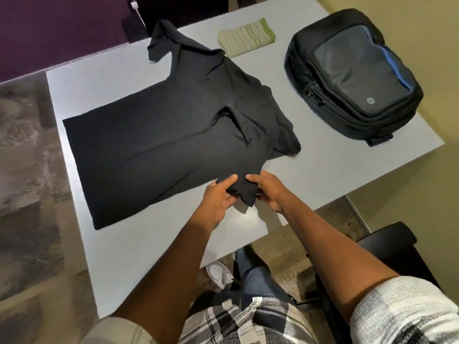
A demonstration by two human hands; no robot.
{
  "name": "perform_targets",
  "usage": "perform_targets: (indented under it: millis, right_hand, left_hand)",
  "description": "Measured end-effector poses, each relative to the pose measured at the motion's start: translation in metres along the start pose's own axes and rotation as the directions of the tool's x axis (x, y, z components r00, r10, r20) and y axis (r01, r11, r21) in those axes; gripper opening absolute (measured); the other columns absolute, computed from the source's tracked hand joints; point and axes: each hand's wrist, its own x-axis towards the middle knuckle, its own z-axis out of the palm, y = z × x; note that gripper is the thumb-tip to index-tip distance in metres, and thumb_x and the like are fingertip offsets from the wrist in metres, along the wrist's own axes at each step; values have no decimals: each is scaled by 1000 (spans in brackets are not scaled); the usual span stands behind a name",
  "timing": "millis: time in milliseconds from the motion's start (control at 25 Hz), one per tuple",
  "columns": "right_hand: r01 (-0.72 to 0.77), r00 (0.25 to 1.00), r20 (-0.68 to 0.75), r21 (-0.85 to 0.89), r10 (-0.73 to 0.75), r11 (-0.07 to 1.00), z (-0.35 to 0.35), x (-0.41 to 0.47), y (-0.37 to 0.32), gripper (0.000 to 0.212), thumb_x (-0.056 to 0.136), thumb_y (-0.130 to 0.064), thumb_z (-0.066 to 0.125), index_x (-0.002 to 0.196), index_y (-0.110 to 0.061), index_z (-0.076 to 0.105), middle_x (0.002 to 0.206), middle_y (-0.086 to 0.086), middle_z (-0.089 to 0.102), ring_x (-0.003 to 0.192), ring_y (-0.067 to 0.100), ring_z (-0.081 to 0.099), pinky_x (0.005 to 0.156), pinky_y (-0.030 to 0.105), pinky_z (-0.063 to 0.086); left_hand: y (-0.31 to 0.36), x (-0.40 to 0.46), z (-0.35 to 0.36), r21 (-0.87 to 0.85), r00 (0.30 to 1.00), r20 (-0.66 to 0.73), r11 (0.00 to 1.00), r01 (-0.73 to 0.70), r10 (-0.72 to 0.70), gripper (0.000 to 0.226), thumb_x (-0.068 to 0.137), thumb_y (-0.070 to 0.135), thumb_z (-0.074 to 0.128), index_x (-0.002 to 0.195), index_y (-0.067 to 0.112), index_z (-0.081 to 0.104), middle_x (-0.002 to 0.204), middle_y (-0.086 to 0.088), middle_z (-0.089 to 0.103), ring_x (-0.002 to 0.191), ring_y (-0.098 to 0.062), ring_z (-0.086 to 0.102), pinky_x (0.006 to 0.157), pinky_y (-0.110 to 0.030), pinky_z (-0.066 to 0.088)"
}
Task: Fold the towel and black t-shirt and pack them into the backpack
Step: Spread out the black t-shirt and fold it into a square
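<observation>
Near edge of table (139,244): sleeve of black t-shirt (159,135) is pinched by left hand (217,202) and right hand (269,192), ready for folding.
Far side: towel (246,37) is folded already.
Right: backpack (352,75) is kept shut.

t-shirt (159,135) left on table (310,170); towel (246,37) behind it | backpack (352,75) right of both

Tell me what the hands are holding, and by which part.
Both the left hand and right hand pinch the black t-shirt by its near sleeve, at the sleeve's end.

table (323,155) bare between t-shirt (159,135) and backpack (352,78) | towel (246,37) behind – apart
</observation>
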Motion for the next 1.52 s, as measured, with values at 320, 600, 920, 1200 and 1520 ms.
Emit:
perform_targets:
  millis: [320,600,920,1200,1520]
  right_hand:
    - [-46,997,74,340,22,939,52,29,-23,60,94,-59,56,138,-18,56,119,3,71,108,22,67,88,39,56]
    - [-214,976,30,22,214,977,48,54,-45,40,100,-52,50,102,-13,62,91,4,71,75,20,71,53,28,55]
    - [150,936,-149,-654,-320,742,47,93,-97,33,90,-32,65,66,-13,54,61,3,60,57,23,57,56,29,44]
    - [14,862,-102,-975,-496,223,32,155,-102,44,92,-42,64,125,-16,55,126,11,55,118,37,48,93,49,39]
    - [149,878,-33,-930,-478,337,11,178,-113,7,96,-18,55,99,-19,61,104,10,66,95,37,61,76,37,45]
  left_hand:
    - [80,-25,-70,82,875,-300,924,-373,380,26,99,15,59,124,21,63,120,-4,70,108,-23,68,92,-41,57]
    - [140,-1,-188,334,638,-556,846,-415,532,55,88,40,65,136,16,55,137,-3,60,126,-23,58,110,-45,45]
    - [161,26,-263,470,636,-633,872,-138,442,42,93,27,70,132,13,61,130,-8,64,115,-20,61,106,-32,46]
    - [135,33,-274,593,607,-678,797,116,416,39,96,23,65,131,9,58,127,-16,63,119,-36,59,106,-45,46]
    - [133,31,-247,738,375,-657,660,142,654,40,98,10,57,137,10,49,129,-19,59,119,-38,58,105,-45,43]
